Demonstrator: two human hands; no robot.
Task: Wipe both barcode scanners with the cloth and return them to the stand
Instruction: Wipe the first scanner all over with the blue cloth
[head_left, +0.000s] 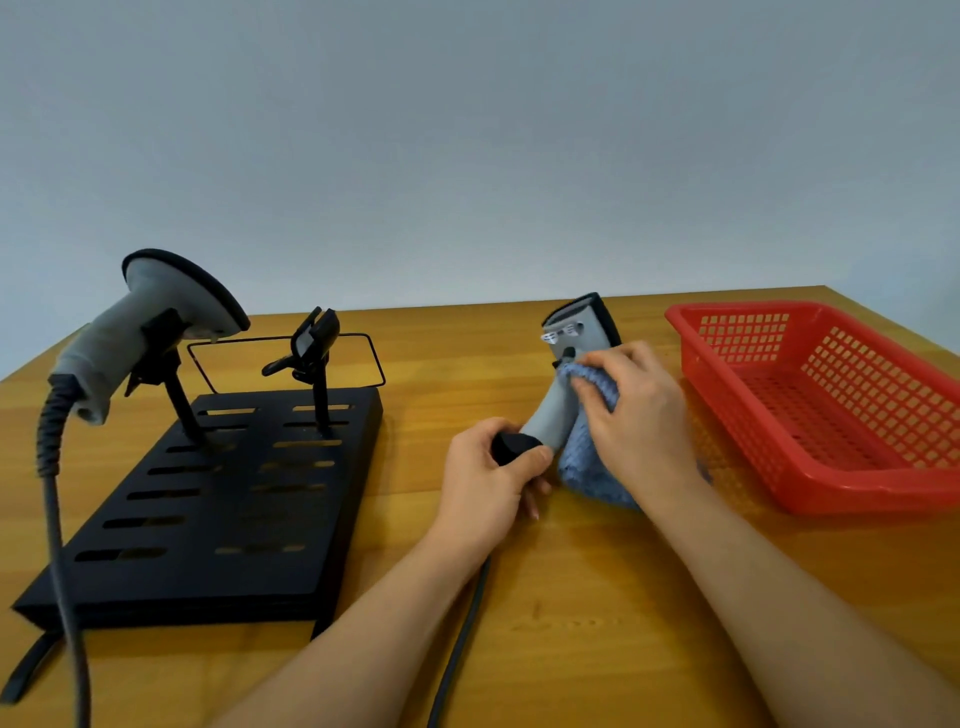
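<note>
Above the table (571, 597), between the stand (218, 499) and red basket (831, 415), the held scanner (571, 364) tilts, head up and away, handle slanting down-left. Its base sits clenched in the left hand (493, 478); the right hand (634, 405) presses the blue cloth (587, 452) against the handle. Another scanner (156, 322) rests in the stand's left cradle.

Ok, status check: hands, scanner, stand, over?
Left hand grips scanner by its base. Right hand presses cloth on its handle. Right cradle empty; other scanner docked. Nothing in the way.
</note>
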